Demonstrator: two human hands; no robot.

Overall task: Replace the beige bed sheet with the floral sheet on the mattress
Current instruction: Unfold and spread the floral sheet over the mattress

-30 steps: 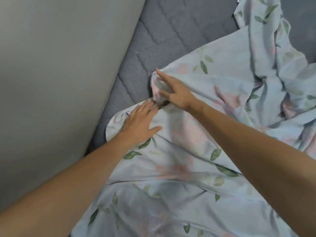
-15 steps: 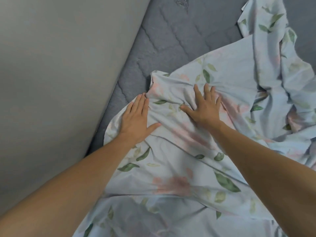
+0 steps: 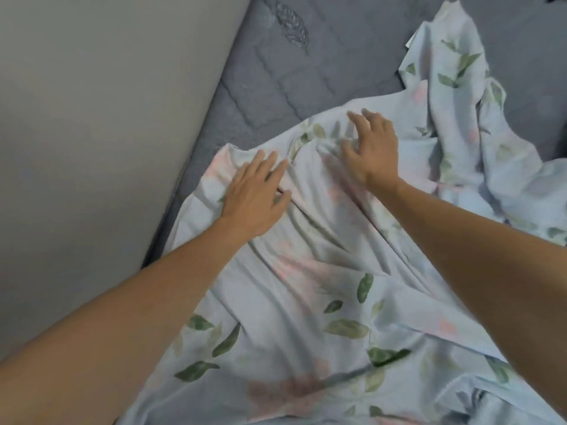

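The floral sheet (image 3: 306,286) lies rumpled across the near part of the grey quilted mattress (image 3: 276,75), its long folds running from the person toward the mattress's far-left edge, where a plain pale wall (image 3: 92,118) stands just beside that edge. The sheet's leading corner sits under and just ahead of the hands, short of the wall-side edge; a strip of bare mattress shows between cloth and wall. A second bunched length of the same sheet trails off toward the far right.

The left hand (image 3: 254,194) lies flat on the sheet with fingers straight and spread, pressing the cloth near its left border. It is the hand nearer the wall-side edge. The right hand (image 3: 371,151) is farther in and farther from the person, fingers loosely bent and spread over a ridge of folds; it seems to touch the cloth, and motion blur leaves a true grip unclear.

No beige sheet shows, so the spreading stage seems in hand. The next move likely calls for drawing the corner out toward the far-left edge.
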